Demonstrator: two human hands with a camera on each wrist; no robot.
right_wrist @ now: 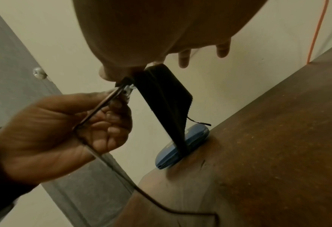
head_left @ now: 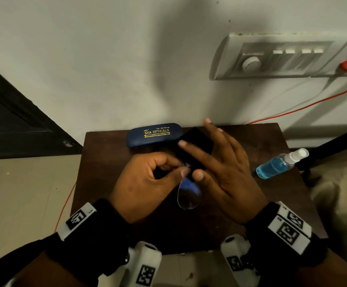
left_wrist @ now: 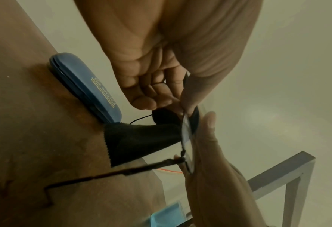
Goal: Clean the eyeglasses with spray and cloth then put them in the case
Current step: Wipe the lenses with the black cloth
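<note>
Above the small brown table point(head_left: 106, 162), my left hand point(head_left: 181, 169) pinches the thin-framed eyeglasses point(head_left: 189, 195) near the bridge, fingers curled. One clear lens hangs below the hands. A temple arm point(left_wrist: 103, 175) sticks out toward the table. My right hand point(head_left: 197, 174) pinches a black cloth point(head_left: 195, 146) against the other lens with its thumb, the remaining fingers spread straight. The cloth point(left_wrist: 141, 138) hangs down from that lens point(left_wrist: 186, 135), which it hides in the head view. A shut blue case point(head_left: 154, 134) lies at the table's back edge. The spray bottle point(head_left: 278, 164) of blue liquid lies on its side at the right.
A white wall stands right behind the table, with a switch panel point(head_left: 282, 56) and an orange cable point(head_left: 292, 110) running down. A dark door point(head_left: 13, 121) is at the left. A metal frame point(left_wrist: 289, 176) stands beside the table's right edge.
</note>
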